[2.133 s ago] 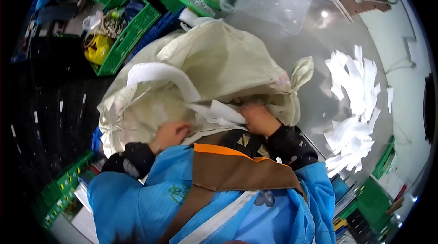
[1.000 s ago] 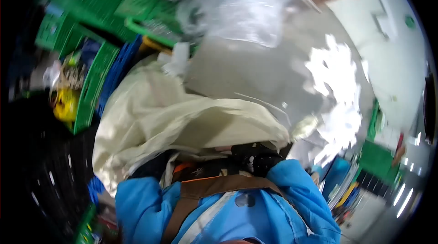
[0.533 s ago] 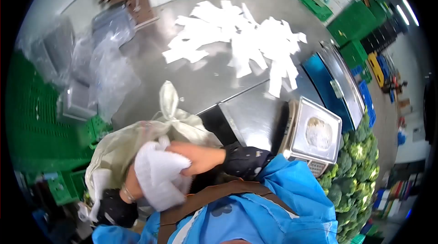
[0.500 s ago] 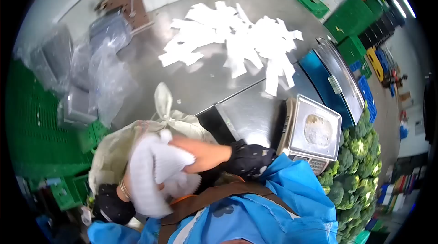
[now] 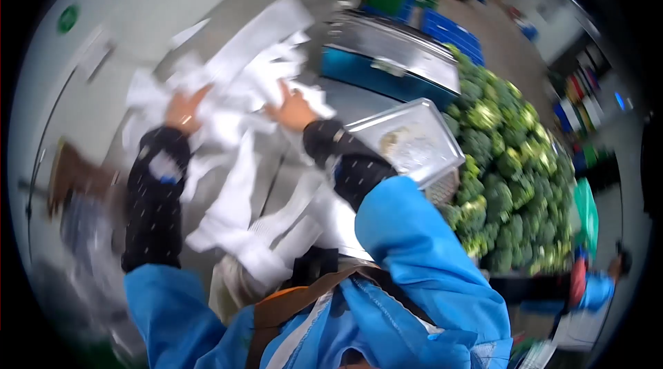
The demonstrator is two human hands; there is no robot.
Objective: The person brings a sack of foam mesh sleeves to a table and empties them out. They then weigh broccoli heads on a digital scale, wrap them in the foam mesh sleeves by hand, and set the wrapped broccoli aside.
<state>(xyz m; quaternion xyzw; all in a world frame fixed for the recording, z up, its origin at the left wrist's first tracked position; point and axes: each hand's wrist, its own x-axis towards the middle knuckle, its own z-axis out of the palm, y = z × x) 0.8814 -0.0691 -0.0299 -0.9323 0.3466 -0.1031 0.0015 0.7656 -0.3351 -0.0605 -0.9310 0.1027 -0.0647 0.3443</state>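
1. Many white ribbed strips point(image 5: 231, 120) sprawl across the metal table point(image 5: 231, 20), toward ten o'clock.
2. Left hand point(image 5: 185, 112): at the strips, blurred; cannot tell whether its fingers pinch any.
3. Right hand point(image 5: 295, 109): fingers spread over strips.
4. Weighing scale point(image 5: 418, 144), piled broccoli point(image 5: 507, 176): three o'clock.

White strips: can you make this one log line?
left hand: among white strips | right hand: among white strips | scale: beside broccoli
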